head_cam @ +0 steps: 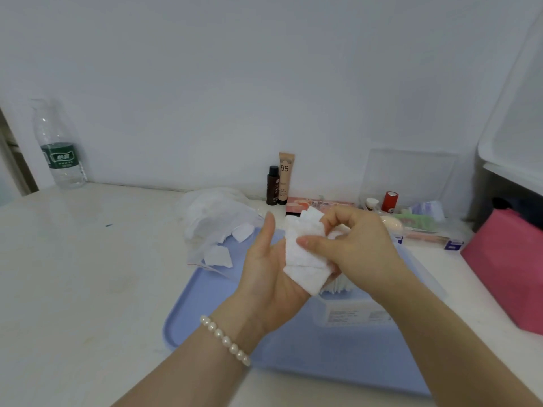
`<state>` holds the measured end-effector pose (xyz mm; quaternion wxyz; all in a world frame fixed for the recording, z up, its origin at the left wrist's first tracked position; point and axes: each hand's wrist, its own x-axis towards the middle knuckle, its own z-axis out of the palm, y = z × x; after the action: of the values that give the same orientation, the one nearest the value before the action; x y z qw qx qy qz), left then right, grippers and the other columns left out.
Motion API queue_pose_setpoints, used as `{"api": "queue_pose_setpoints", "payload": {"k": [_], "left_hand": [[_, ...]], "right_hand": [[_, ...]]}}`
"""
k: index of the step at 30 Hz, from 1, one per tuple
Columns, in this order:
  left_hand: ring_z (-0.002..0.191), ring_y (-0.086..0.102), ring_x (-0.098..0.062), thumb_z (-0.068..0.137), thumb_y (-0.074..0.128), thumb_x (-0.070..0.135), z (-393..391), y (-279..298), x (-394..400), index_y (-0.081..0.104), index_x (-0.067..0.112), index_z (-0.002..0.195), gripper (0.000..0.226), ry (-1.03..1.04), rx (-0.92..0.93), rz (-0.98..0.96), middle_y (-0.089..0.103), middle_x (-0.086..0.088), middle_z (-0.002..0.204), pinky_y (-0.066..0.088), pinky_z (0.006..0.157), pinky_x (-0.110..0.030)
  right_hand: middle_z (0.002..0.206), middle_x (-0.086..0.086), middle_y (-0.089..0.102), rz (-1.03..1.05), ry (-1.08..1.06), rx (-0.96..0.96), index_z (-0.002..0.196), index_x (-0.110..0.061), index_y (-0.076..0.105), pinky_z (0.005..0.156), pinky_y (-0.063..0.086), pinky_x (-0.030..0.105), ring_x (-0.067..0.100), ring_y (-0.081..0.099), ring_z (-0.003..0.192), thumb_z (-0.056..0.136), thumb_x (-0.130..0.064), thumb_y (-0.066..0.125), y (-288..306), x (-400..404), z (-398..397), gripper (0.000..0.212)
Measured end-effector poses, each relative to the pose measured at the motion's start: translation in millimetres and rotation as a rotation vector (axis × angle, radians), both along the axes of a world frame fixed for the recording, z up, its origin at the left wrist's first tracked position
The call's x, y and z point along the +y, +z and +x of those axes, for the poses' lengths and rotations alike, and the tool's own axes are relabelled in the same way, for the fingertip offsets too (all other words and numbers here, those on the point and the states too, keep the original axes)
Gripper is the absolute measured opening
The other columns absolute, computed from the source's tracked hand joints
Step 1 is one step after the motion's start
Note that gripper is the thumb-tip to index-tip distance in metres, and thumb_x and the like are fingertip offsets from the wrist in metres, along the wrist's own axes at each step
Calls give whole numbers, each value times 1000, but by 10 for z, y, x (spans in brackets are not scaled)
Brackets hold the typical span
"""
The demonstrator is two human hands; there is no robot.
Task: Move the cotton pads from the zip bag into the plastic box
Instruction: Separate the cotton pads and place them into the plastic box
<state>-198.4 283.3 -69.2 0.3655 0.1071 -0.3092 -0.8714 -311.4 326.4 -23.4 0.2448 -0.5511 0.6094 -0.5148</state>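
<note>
Centre of frame: left hand (266,270), palm up w/ fingers straight, is cradling a stack of white cotton pads (305,259); right hand (357,245) is pinching the stack, fingers curled round it. Just below, plastic box (349,311), pads inside, label unreadable, is sitting on a blue tray (211,312). Zip bag (214,224) w/ more pads is lying left of centre on the table (88,274). Behind: beige tube (286,177) reading "BB". Upper left: green-labelled water bottle (58,148), text illegible.

Both forearms reach in from below and meet mid-frame. The left hand (269,268) is palm-up with fingers fairly straight, a pearl bracelet (224,339) on its wrist. The right hand (357,245) curls over it, thumb and fingers apparently pinching.
</note>
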Motion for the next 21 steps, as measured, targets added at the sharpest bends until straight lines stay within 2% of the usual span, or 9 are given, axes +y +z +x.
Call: {"api": "queue_pose_setpoints", "payload": {"k": [2, 4, 5, 7, 10, 13, 16, 18, 21], "left_hand": [[100, 63, -32, 82, 39, 55, 10, -2, -20, 71, 4, 106, 65, 3, -15, 1, 65, -21, 114, 46, 95, -42], [96, 65, -30, 84, 48, 35, 4, -8, -30, 71, 4, 105, 44, 25, -46, -3, 67, -19, 110, 50, 90, -40], [95, 66, -29, 82, 52, 24, -1, -13, -33, 67, 3, 111, 38, 34, -53, 7, 67, -18, 112, 52, 86, -39], [96, 66, -29, 79, 54, 12, -13, -30, -35, 57, 1, 119, 41, 49, -50, 13, 65, -18, 116, 55, 81, -38], [94, 67, -30, 77, 54, 7, -17, -36, -41, 56, 2, 116, 39, 69, -30, -1, 67, -18, 113, 56, 80, -41], [87, 70, -30, 76, 53, 5, -7, -20, -41, 59, 1, 109, 33, 87, -11, -26, 70, -17, 105, 54, 80, -42], [90, 69, -29, 76, 54, 6, 14, -17, -51, 60, 2, 108, 33, 90, -42, -55, 69, -17, 107, 54, 82, -41], [98, 66, -28, 79, 54, 12, 35, 0, -57, 60, 3, 112, 35, 80, -87, -79, 67, -17, 113, 53, 85, -41], [112, 60, -29, 81, 55, 25, 59, 21, -73, 55, 6, 123, 46, 74, -197, -112, 63, -15, 122, 50, 89, -42]], "right_hand": [[46, -3, 55, 45, 86, -195, 81, 2, 58, 33, 33, 17, 8, 44, 31, 73, -7, 74, 33, 4, -66, 20], [42, -3, 51, 53, 153, -428, 92, 3, 59, 33, 22, 16, 7, 34, 27, 72, -14, 68, 62, 3, -152, 29], [45, -3, 53, 46, 165, -554, 90, 0, 59, 33, 19, 15, 5, 31, 27, 71, -17, 65, 85, 4, -187, 27], [48, -6, 53, 26, 162, -770, 75, -10, 54, 32, 16, 13, 3, 27, 28, 74, -19, 62, 116, -3, -260, 12], [54, -6, 37, -2, 115, -927, 65, -18, 40, 29, 18, 12, 2, 24, 29, 73, -23, 63, 113, -40, -373, 25], [65, 0, 30, -10, 110, -908, 66, -18, 40, 27, 21, 13, 2, 26, 29, 75, -26, 61, 97, -54, -438, 25], [54, -1, 39, 1, 132, -787, 58, -15, 52, 30, 22, 14, 4, 29, 31, 77, -23, 60, 110, -28, -459, 21], [50, -1, 50, 20, 155, -589, 56, -15, 67, 34, 25, 14, 7, 34, 36, 70, -22, 64, 125, 0, -469, 16], [65, -1, 68, 82, 165, -235, 69, -15, 75, 53, 42, 18, 13, 54, 56, 62, -21, 71, 141, 41, -502, 10]]}}
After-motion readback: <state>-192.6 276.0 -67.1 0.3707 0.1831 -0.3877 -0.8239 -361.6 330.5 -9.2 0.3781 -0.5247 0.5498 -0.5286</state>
